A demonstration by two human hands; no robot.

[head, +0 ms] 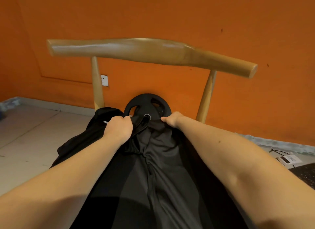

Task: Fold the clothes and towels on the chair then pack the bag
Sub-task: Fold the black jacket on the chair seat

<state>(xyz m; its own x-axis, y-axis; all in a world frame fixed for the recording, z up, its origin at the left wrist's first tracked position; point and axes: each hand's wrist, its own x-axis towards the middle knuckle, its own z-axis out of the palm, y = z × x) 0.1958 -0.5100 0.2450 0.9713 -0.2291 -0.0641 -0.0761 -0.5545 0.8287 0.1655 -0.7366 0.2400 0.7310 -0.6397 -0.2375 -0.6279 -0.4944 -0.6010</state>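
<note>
Bare forearms (51, 194) fill bottom corners. Between them black garment (162, 174) spread on chair (144, 49), long axis running bottom centre up to frame centre. We see both hands at its far edge: left hand (119, 126) fingers curled round bunched fabric, right hand (172, 120) pinching edge, fingertips hidden. Hands level, neither nearer. We judge next move: pull far edge down-frame, fold across long axis. Second black garment (92, 126) heaped left of centre. Weight plate (147, 104) behind, against wall. Bag not in view.
</note>
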